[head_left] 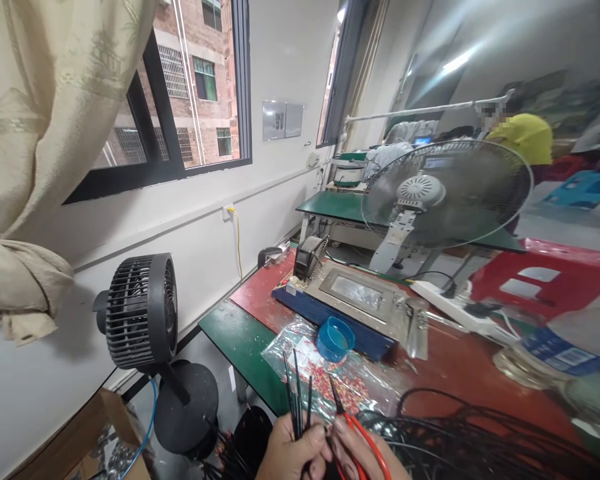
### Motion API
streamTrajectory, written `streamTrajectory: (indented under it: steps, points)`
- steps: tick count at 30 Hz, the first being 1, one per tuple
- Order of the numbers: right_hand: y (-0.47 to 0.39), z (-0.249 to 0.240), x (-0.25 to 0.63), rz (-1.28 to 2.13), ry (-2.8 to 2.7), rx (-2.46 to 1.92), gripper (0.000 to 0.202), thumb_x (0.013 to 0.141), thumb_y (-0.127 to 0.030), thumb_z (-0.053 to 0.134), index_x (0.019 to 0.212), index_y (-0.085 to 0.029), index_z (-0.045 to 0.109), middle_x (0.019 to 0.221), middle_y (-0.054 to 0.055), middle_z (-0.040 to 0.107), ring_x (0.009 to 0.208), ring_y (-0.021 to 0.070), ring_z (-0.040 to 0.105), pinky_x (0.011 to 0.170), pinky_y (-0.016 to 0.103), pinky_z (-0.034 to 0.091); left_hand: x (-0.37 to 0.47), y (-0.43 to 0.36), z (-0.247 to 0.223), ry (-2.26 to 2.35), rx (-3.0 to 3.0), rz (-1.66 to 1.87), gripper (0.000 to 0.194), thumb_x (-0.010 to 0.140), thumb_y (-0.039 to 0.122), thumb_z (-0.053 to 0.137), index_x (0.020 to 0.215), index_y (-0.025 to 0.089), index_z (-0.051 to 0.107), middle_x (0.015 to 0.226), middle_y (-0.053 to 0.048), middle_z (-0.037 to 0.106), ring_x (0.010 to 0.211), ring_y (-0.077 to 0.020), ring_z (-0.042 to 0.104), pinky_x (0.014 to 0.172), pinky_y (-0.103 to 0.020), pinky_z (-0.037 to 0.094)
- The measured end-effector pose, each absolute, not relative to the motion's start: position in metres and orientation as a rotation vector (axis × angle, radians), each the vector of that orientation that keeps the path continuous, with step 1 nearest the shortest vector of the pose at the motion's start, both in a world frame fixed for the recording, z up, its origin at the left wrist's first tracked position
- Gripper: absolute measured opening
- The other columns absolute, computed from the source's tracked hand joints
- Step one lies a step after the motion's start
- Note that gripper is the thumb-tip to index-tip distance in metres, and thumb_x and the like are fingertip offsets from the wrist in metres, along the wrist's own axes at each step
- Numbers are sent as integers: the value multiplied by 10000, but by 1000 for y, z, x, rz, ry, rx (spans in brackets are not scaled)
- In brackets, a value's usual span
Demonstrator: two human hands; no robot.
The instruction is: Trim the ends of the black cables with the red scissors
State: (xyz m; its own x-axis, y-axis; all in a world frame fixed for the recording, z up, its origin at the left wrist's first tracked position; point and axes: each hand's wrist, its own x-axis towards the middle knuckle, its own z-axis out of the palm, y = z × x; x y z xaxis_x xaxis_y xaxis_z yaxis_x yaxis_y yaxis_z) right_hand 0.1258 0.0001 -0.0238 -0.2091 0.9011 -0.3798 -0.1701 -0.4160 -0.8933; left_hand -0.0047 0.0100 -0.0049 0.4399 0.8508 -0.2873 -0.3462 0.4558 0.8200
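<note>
At the bottom centre, my left hand (295, 450) is closed around several thin black cables (298, 393), whose ends point upward. Touching it on the right, my right hand (367, 453) grips red-handled scissors (353, 423), with the dark blades pointing up and left. Just beyond both hands lies a clear plastic bag (390, 393) with many small red and yellow pieces (343, 390) on it. A blue round container (335, 339) stands at the bag's far side. Black cables (460, 427) lie in a loose heap right of my right hand.
A blue-and-metal machine (350, 300) sits on the red tabletop (450, 353), near a white power strip (455, 307). A black fan (143, 310) stands left; a large fan (445, 193) stands beyond. A person in yellow (527, 137) is at the back right.
</note>
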Motion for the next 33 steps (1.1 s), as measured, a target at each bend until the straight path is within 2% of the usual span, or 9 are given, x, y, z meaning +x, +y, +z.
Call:
streamTrajectory:
  steps: [4, 7, 13, 18, 25, 29, 33]
  points:
    - [3, -21, 130, 1746, -1001, -1218, 591, 614, -739, 519, 465, -175, 426, 348, -65, 334, 298, 29, 272, 340, 201, 149, -6, 10, -2, 768, 795, 786, 461, 577, 586, 659, 590, 144, 528, 315, 94, 381, 237, -6, 215, 277, -210, 75]
    - [1, -10, 132, 1760, -1024, -1236, 575, 652, -706, 519, 476, -161, 468, 336, -72, 324, 282, 25, 251, 327, 197, 152, -7, 9, 4, 787, 798, 761, 452, 577, 575, 662, 569, 144, 528, 311, 95, 373, 239, -3, 208, 280, -213, 65]
    - [-8, 16, 131, 1737, -906, -1303, 531, 630, -641, 612, 459, -166, 444, 400, -56, 369, 381, 41, 304, 395, 191, 224, -9, 7, 5, 742, 777, 751, 414, 581, 530, 687, 585, 146, 530, 326, 97, 388, 245, 0, 212, 277, -201, 69]
    - [-10, 22, 128, 1763, -815, -1304, 511, 604, -627, 648, 499, -161, 466, 433, -59, 367, 401, 41, 297, 392, 186, 207, -10, 7, 1, 730, 765, 773, 405, 577, 499, 706, 621, 128, 552, 441, 47, 501, 272, 8, 264, 279, -191, 85]
    - [-9, 3, 129, 1864, -757, -1185, 439, 609, -574, 679, 568, -158, 544, 412, -59, 408, 357, 37, 304, 378, 190, 224, -13, 7, 3, 693, 813, 751, 389, 587, 493, 698, 589, 126, 570, 354, 83, 409, 256, -2, 239, 272, -190, 93]
    - [-9, -5, 131, 1909, -734, -1100, 372, 611, -511, 708, 622, -164, 572, 449, -52, 447, 351, 37, 304, 369, 199, 222, -15, 6, 2, 682, 815, 733, 397, 567, 474, 714, 593, 99, 586, 423, 47, 477, 279, 5, 272, 282, -191, 96]
    - [-13, 5, 131, 1898, -700, -1141, 384, 584, -495, 736, 663, -154, 577, 485, -49, 481, 386, 33, 326, 391, 189, 231, -16, 6, -2, 649, 794, 738, 364, 585, 428, 721, 635, 89, 601, 470, 28, 517, 292, 10, 279, 287, -188, 96]
